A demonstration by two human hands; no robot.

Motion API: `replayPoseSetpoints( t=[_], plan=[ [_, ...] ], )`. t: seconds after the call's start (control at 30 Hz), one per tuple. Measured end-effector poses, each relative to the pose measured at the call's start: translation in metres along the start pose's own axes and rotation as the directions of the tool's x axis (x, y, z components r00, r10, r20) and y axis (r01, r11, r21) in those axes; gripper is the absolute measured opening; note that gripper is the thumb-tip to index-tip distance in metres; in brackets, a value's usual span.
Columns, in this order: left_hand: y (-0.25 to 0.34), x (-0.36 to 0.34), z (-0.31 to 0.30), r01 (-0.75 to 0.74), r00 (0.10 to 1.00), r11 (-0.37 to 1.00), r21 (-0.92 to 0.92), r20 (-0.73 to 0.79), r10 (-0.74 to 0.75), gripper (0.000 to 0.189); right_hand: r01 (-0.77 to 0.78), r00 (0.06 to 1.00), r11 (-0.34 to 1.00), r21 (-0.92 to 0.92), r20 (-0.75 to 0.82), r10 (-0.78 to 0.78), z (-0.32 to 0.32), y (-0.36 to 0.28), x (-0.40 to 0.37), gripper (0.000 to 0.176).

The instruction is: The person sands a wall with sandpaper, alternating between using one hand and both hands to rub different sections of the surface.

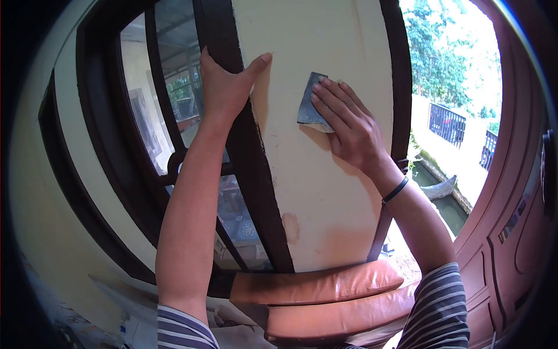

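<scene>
My right hand (354,125) presses a folded piece of grey sandpaper (313,99) against the cream wall (325,192), fingers lying together over its face. The sheet's lower edge curls up and shows a paler back. Further left, my left hand (226,87) grips the dark brown window frame (247,151). Its thumb stretches to the right over the wall, and its other fingers go round the frame's left side, mostly hidden. A brownish stained patch (290,228) marks the wall lower down.
Orange-brown cushions (325,285) lie below the wall. Window panes (177,70) fill the left side. A reddish-brown carved door (494,262) stands at the right, beside an opening to trees, a railing (446,125) and a water channel (436,186).
</scene>
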State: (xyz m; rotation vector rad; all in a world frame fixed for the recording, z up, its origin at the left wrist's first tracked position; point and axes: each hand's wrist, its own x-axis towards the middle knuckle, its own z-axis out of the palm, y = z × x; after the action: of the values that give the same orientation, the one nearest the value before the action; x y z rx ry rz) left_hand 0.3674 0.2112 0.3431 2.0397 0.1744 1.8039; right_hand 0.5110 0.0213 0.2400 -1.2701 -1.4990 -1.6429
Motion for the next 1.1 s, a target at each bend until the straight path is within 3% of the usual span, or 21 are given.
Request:
replayPoseSetpoints(
  t=[0.33,0.43,0.73,0.83,1.1],
  plan=[
    [0.0053,-0.0023,0.0003,0.045,0.999,0.997,0.058,-0.013,-0.044,0.125,0.005,1.000,1.000,-0.002,-0.003,-0.005,-0.0012,-0.0003,0.0010,0.055],
    [0.0018,-0.0018,-0.0024,-0.032,0.999,0.999,-0.038,0.019,0.033,0.125,-0.007,1.000,1.000,0.006,0.000,0.007,-0.0003,0.0001,-0.0001,0.056],
    [0.0003,-0.0019,0.0037,-0.015,0.998,0.996,0.083,-0.062,0.020,0.115,0.007,1.000,1.000,-0.018,-0.006,-0.007,0.0016,0.0007,-0.0004,0.058],
    [-0.0011,-0.0015,0.0002,-0.052,0.998,0.999,-0.010,-0.028,0.052,0.122,0.000,1.000,1.000,-0.006,-0.002,0.000,0.0003,-0.0003,0.0001,0.058],
    [0.0020,-0.0008,0.0038,0.036,0.998,0.997,0.071,-0.058,-0.032,0.124,-0.003,1.000,1.000,-0.008,0.006,0.003,0.0005,-0.0014,0.0006,0.059]
  ],
)
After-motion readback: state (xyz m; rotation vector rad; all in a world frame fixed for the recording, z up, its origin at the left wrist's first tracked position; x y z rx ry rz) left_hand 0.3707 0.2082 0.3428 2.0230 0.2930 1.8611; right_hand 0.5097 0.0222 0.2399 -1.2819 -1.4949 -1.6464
